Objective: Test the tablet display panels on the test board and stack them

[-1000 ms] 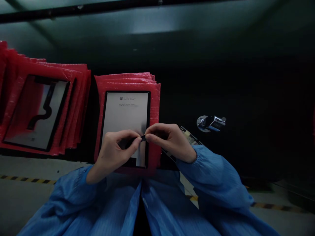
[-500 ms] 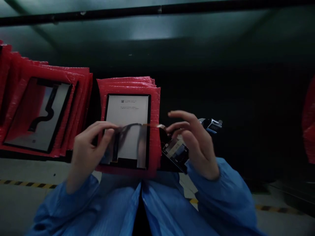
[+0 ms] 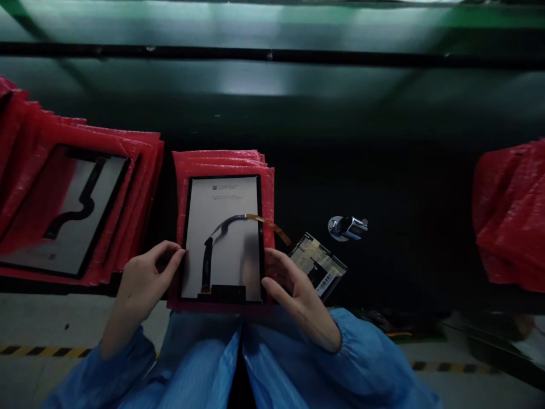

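Note:
A grey display panel (image 3: pixel 225 227) with a black frame lies face down on a stack of red bubble sleeves (image 3: pixel 221 162) in front of me. A black flex cable (image 3: pixel 213 244) curves across its back and runs off the right edge to a small circuit board (image 3: pixel 318 264) lying on the dark table. My left hand (image 3: pixel 147 272) grips the panel's left edge near the lower corner, fingers curled. My right hand (image 3: pixel 289 287) rests at the panel's right edge, thumb on the rim and fingers curled beside it.
A second panel (image 3: pixel 68 210) with an S-shaped black cable lies on fanned red sleeves (image 3: pixel 140 165) at the left. A small shiny metal tool (image 3: pixel 347 227) sits right of the board. A heap of red bubble wrap (image 3: pixel 508 210) fills the right side. Floor with yellow-black tape (image 3: pixel 38 351) lies below the table edge.
The hands were pinching the cable together above the panel; they have parted and dropped to the panel's two side edges. The cable and circuit board now lie flat.

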{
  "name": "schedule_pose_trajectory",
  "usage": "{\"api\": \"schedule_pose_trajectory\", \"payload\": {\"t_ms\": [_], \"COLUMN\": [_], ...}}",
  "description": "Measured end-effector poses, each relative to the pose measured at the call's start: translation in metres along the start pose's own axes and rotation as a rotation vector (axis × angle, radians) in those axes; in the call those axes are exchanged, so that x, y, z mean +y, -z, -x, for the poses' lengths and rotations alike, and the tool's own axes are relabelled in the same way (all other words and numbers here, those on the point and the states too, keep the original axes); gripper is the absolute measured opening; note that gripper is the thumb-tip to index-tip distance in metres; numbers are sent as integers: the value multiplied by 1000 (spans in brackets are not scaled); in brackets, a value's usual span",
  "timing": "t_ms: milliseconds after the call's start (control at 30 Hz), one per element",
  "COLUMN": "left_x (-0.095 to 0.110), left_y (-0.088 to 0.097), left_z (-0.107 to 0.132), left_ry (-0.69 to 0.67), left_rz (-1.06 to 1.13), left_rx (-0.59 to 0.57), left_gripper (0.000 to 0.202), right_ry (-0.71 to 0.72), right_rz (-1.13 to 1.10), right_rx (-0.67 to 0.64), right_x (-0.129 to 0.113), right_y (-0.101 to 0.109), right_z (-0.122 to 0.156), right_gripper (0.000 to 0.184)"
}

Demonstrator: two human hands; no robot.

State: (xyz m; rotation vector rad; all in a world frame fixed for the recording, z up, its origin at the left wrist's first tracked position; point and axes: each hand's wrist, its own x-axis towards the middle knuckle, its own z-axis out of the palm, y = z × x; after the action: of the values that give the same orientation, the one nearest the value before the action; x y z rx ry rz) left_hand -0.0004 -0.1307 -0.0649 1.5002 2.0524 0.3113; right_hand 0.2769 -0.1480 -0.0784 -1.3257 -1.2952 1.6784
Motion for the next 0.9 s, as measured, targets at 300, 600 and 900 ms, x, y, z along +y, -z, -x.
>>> {"api": "schedule_pose_trajectory", "payload": {"t_ms": [300, 600, 900], "left_x": [-10, -10, 17], "left_y": [-12, -21, -19], "left_z": [-32, -33, -19], "left_ry": [68, -7, -139], "left_rz": [173, 141, 99], "left_rx": [79, 253, 566], "left_gripper": [45, 34, 35], "right_ry": [9, 33, 15], "right_rz": [5, -436, -966], "right_rx": [-55, 107, 44], "right_x": [2, 6, 2], "right_y": [-25, -9, 7], "right_z": [-14, -22, -27], "right_gripper": [57, 64, 17]}}
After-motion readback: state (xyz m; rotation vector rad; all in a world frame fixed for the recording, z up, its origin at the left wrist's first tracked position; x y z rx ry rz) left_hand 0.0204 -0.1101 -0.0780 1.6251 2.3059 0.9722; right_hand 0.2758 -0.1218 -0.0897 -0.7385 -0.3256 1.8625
